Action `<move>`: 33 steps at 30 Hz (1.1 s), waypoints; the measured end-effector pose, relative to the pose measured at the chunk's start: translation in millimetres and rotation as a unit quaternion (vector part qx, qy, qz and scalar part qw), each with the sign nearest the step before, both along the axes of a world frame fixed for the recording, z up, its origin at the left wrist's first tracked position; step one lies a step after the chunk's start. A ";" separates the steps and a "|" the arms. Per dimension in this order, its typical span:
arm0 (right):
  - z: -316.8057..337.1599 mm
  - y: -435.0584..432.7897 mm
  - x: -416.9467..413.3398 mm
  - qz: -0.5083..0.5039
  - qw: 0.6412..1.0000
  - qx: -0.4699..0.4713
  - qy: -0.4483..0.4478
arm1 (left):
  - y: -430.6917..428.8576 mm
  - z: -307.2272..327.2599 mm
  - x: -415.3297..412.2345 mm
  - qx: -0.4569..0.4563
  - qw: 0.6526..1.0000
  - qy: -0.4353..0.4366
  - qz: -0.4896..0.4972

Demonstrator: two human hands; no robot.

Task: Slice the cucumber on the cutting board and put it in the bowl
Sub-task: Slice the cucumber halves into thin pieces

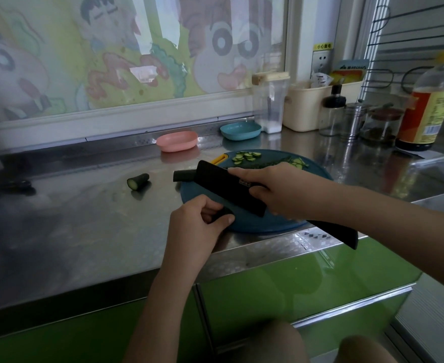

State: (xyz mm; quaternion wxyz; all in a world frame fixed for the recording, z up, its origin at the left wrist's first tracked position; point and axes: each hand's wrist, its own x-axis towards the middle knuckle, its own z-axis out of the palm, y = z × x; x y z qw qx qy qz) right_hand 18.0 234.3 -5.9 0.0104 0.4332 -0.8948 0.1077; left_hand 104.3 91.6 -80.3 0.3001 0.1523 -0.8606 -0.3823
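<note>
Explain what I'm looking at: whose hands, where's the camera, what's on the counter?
No machine here: a person's two bare hands, filmed by one head-worn camera looking down. The right hand has its grip on a black knife over a round blue cutting board. The left hand holds a dark cucumber piece beside the blade. Cucumber slices lie at the board's far edge; a cucumber stub lies on the steel counter. A pink bowl and a blue bowl stand behind.
</note>
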 end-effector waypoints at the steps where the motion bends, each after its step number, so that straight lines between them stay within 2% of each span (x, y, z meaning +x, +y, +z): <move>1: 1.6 -0.8 2.0 0.000 1.000 0.007 -0.003 | 0.2 0.4 0.0 0.000 1.000 -0.002 0.001; 5: 2.4 -3.1 7.7 0.009 1.000 0.023 -0.011 | 1.9 2.8 0.9 0.007 1.000 -0.003 0.002; 20: -7.0 -10.5 8.9 0.012 0.995 0.072 0.070 | 1.2 3.2 1.6 -0.007 1.000 -0.007 -0.001; 33: -13.1 -24.9 2.0 0.023 0.993 0.097 0.058 | 1.2 1.6 1.4 -0.011 1.000 0.000 0.005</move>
